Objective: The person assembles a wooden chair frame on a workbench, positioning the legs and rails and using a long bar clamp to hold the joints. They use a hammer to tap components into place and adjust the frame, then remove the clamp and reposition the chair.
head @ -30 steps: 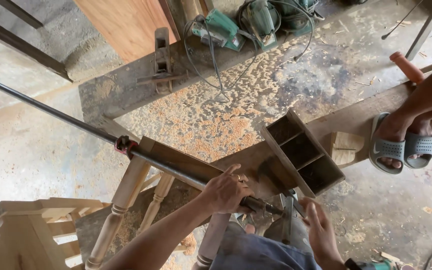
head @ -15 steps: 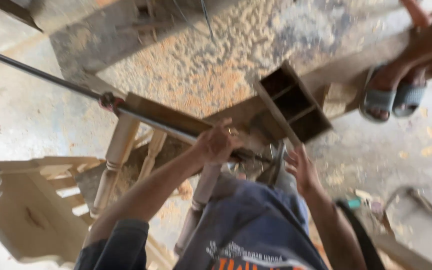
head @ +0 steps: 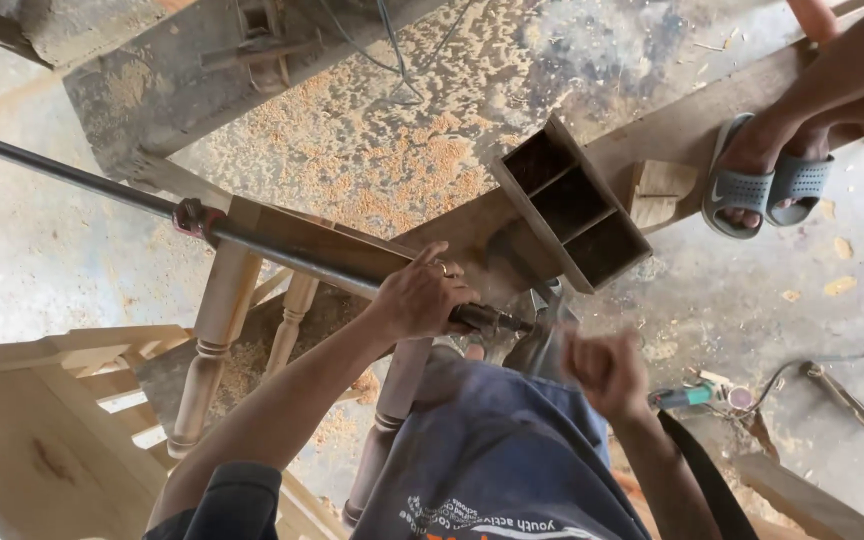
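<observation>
Steel clamp bar (head: 252,243) gripped by left hand (head: 422,297); turned wooden legs (head: 214,345) below.

Carpentry workshop: sawdust (head: 392,150), turned legs (head: 214,330)

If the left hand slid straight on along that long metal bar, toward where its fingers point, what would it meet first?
The left hand grips the long metal bar, fingers pointing right. Going on, it would probably first meet the bar's dark threaded end, then the metal piece beyond it; depth is hard to judge.

Grey sandals (head: 767,185); perhaps dark-grey clamp bar (head: 282,250).
</observation>
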